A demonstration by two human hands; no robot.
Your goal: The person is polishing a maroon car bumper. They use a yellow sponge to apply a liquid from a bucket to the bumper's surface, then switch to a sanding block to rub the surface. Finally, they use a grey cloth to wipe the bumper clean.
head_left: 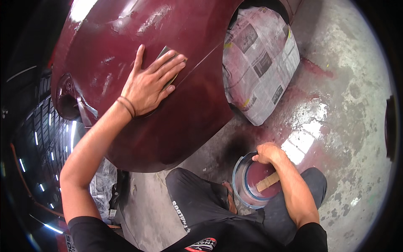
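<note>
The left hand lies spread open, holding a thin dark-grey pad flat against the curved maroon car panel, seemingly for even contact. The right hand curls at a clear round plastic bucket, perhaps steadying it; I can't make out its grip.

Smooth panel, part glossy, part dull; matt newspaper.
Bucket of clear, shiny plastic; concrete floor, glossy in patches; trousers of matt cloth; wood-like bar.
</note>
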